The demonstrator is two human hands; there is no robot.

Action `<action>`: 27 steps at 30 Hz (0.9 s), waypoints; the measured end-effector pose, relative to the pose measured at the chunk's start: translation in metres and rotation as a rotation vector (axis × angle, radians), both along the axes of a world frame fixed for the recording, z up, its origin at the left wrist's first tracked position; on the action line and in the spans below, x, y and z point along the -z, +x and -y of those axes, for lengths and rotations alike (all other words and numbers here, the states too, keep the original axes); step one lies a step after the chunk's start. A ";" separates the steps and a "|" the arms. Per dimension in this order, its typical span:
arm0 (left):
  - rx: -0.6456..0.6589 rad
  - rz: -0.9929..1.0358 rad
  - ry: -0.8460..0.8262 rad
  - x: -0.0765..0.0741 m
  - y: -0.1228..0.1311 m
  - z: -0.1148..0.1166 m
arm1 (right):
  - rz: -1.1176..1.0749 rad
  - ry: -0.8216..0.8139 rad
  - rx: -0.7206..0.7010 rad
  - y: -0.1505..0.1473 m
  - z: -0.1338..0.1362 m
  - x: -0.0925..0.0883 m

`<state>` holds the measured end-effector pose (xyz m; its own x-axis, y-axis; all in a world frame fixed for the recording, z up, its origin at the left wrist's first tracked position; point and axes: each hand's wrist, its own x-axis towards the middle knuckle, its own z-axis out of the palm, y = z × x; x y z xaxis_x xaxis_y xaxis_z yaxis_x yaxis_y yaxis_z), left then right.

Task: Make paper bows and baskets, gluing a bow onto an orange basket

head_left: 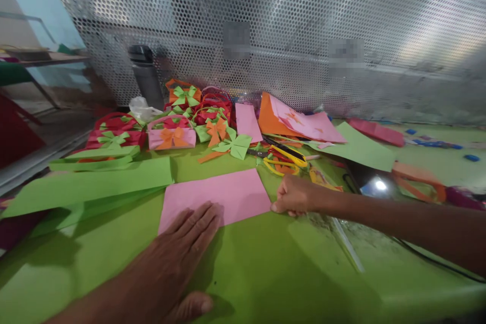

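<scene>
A pink paper sheet [228, 196] lies on the green tabletop in front of me. My left hand [190, 243] rests flat on its lower left part, fingers stretched out and thumb apart. At the sheet's right end, my right hand [294, 196] is closed, with the thumb and curled fingers at the paper's corner. How much of the corner sits between the fingers is hidden. Just beyond the right hand lie yellow-handled scissors [285, 156]. Green paper sheets [114, 182] lie left of the pink one, close to its edge.
Small paper bags with bows [171, 136] crowd the back left, near a grey bottle [146, 76]. Pink and orange sheets [304, 119] and a light green sheet [364, 147] lie behind. A phone [374, 186] glows beyond my right forearm. A perforated metal panel [266, 20] borders the table.
</scene>
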<state>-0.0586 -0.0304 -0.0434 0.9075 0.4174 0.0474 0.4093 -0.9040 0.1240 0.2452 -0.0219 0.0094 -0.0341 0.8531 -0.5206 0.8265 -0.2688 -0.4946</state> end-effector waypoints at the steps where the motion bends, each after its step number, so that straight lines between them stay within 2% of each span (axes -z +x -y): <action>1: -0.005 0.001 -0.002 0.001 0.000 0.000 | 0.006 0.009 0.001 0.003 0.001 0.001; 5: -0.026 0.024 -0.045 0.000 0.000 -0.001 | 0.042 0.085 -0.024 0.013 0.006 0.003; 8: -0.014 0.060 -0.121 -0.008 0.003 -0.010 | 0.069 0.230 -0.078 0.014 0.014 0.000; 12: 0.007 0.008 -0.297 -0.026 0.017 -0.031 | -0.010 0.439 -0.256 0.002 0.025 -0.002; 16: 0.033 0.033 -0.423 -0.041 0.042 -0.052 | -0.100 0.480 -0.433 -0.016 0.028 0.008; 18: -0.090 0.128 -0.437 -0.047 0.057 -0.058 | -0.101 0.506 -0.420 -0.024 0.027 0.014; 22: -0.370 0.249 -0.362 -0.062 0.088 -0.059 | -0.080 0.553 -0.332 -0.035 0.020 0.026; 24: -0.434 0.246 -0.391 -0.068 0.100 -0.058 | -0.078 0.566 -0.311 -0.037 0.017 0.030; 27: -0.436 0.133 -0.573 -0.068 0.108 -0.062 | -0.081 0.564 -0.303 -0.037 0.015 0.035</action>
